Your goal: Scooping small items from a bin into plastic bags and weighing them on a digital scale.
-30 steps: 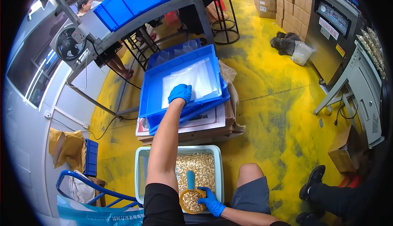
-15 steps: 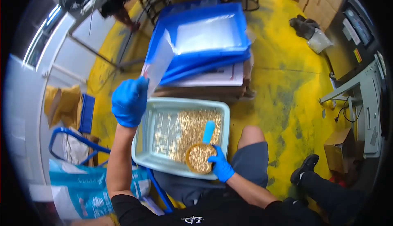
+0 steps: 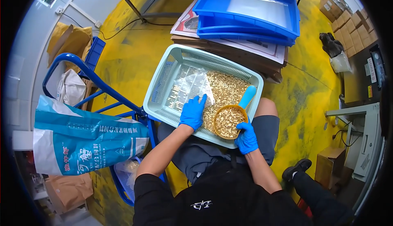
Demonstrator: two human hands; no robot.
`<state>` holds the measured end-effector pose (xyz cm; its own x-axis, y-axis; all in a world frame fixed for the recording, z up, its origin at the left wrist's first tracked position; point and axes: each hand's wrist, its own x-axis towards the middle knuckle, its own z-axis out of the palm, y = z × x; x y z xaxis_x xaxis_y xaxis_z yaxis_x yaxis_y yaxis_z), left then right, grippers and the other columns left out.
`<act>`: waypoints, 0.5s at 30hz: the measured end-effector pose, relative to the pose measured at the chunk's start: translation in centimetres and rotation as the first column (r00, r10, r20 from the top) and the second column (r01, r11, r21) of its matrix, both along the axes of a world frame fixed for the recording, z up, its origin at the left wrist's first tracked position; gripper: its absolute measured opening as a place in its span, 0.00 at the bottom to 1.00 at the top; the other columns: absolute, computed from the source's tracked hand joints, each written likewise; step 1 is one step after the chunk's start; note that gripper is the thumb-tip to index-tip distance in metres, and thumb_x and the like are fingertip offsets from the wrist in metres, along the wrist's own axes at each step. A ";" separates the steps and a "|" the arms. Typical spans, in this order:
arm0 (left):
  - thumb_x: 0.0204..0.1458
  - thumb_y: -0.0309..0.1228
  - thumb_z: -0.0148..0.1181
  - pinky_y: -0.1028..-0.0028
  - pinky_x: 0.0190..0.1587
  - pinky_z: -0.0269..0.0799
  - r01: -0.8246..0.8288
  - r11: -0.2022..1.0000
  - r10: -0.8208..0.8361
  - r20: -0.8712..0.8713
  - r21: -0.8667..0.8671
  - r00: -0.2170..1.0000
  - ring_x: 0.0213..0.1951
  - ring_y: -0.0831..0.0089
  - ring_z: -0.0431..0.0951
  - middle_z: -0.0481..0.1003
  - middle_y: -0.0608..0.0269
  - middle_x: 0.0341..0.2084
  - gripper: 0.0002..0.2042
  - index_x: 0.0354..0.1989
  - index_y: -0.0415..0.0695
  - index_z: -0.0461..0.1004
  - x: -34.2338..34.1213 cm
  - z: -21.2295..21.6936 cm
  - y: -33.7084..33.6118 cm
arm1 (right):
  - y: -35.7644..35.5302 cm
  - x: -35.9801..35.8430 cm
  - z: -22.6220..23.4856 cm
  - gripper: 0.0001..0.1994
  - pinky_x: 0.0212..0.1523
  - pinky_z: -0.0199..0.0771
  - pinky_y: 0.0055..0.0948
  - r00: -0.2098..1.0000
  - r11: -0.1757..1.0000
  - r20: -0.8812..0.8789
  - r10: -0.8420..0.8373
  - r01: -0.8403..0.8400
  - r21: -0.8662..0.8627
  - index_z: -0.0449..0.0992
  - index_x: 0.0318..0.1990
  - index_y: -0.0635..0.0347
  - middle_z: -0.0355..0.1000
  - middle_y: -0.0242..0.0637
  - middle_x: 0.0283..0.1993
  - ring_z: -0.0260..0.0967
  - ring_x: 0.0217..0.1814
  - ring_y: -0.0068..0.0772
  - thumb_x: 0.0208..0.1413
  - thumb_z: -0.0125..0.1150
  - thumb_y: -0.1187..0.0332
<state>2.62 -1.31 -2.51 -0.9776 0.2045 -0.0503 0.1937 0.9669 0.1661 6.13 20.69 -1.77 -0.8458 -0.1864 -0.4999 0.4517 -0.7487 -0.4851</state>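
On the seated person's lap rests a pale green basket (image 3: pixel 163 83) of small golden pieces (image 3: pixel 229 91). Inside it, the left hand (image 3: pixel 192 112) pinches a clear plastic bag (image 3: pixel 190 85); at its near rim, the right hand (image 3: pixel 246 137) closes around an orange scoop (image 3: pixel 229 121), filled.

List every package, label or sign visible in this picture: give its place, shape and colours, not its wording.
Printed sack: left, on the blue cart, teal and white.
Clear plastic bag: in the basket, at the left hand.
Cardboard boxes: upper right, brown, stacked.
Printed sheet: under blue trays, white.
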 end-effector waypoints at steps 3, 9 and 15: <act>0.36 0.33 0.60 0.56 0.55 0.58 -0.164 0.983 0.175 0.166 -0.078 0.971 0.55 0.46 0.58 0.54 0.41 0.57 0.40 0.62 0.48 0.50 0.2 1.3 -2.3 | 0.0 0.0 -0.1 0.31 0.54 0.66 0.33 1.000 1.000 0.012 -0.001 0.001 -0.023 0.60 0.54 0.64 0.65 0.41 0.48 0.64 0.51 0.38 0.34 0.47 0.80; 0.32 0.37 0.62 0.52 0.60 0.49 -0.045 0.988 0.087 0.288 -0.151 0.954 0.61 0.44 0.49 0.46 0.39 0.61 0.44 0.63 0.47 0.48 -1.0 0.7 -4.2 | -0.7 0.2 0.4 0.29 0.54 0.66 0.35 0.998 1.000 0.064 0.017 -0.016 -0.013 0.61 0.53 0.62 0.65 0.39 0.48 0.63 0.51 0.37 0.35 0.48 0.78; 0.36 0.31 0.57 0.57 0.51 0.62 -0.073 0.984 0.109 0.231 -0.160 0.967 0.52 0.46 0.64 0.60 0.37 0.51 0.30 0.53 0.42 0.59 -1.8 -2.7 -3.7 | -0.5 0.4 -0.1 0.28 0.54 0.65 0.33 0.999 0.999 0.022 0.038 -0.037 -0.013 0.62 0.53 0.63 0.65 0.38 0.48 0.63 0.52 0.35 0.36 0.48 0.77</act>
